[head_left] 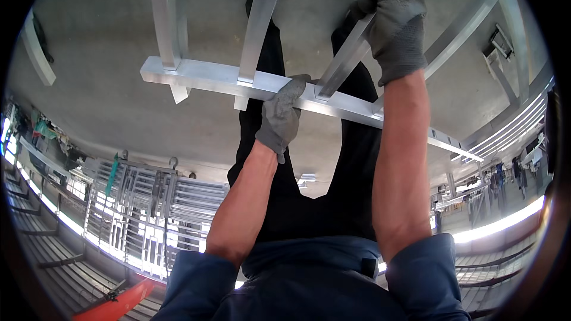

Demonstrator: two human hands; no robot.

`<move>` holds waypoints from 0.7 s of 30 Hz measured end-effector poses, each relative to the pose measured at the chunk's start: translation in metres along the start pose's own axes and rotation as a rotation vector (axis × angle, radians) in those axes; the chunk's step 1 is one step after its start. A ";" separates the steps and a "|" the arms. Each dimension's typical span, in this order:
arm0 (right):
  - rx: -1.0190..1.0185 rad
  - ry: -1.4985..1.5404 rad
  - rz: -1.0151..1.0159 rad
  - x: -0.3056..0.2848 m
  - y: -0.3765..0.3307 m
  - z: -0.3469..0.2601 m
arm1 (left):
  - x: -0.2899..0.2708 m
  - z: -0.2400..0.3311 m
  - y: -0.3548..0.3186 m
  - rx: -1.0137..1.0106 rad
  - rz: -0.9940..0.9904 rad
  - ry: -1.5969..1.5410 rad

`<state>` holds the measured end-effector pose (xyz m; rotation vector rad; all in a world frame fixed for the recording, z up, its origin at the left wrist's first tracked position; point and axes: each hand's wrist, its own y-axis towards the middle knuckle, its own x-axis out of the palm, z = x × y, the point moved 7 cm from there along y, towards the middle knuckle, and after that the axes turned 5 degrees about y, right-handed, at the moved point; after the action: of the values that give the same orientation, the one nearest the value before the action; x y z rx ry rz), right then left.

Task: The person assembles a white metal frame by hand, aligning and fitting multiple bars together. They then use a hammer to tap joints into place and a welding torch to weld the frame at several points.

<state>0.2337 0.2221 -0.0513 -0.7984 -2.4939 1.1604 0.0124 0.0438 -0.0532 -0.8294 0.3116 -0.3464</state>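
Left hand (279, 117): grey-gloved, fingers curled over the silver aluminium cross rail (196, 77) of the ladder-like frame, held over the concrete floor (101, 30).
Right hand (395, 21): grey-gloved, closed around a slanted silver upright bar (348, 59).
Pinch risk: left fingers lie beside the bar-to-rail joint; a sliding bar could trap them.
Drop risk: uneven grip could tilt the frame toward the feet.
Far stack of grey metal frames (148, 208): well apart.

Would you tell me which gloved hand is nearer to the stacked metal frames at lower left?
Left. The left hand grips the horizontal rail above the stacked frames; the right hand is farther away, on a diagonal bar.
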 end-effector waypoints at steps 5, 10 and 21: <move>0.102 0.111 -0.104 -0.011 -0.012 0.016 | 0.003 0.006 -0.038 -0.167 0.075 -0.251; -0.064 -0.083 0.230 0.003 -0.019 -0.003 | 0.002 -0.001 -0.018 -0.287 0.108 -0.347; 0.217 0.209 -0.194 -0.013 -0.036 0.061 | 0.003 0.006 -0.004 -0.228 0.075 -0.332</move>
<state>0.2032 0.1582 -0.0632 -0.5735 -2.1768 1.1869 0.0165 0.0441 -0.0467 -1.0788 0.0716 -0.0996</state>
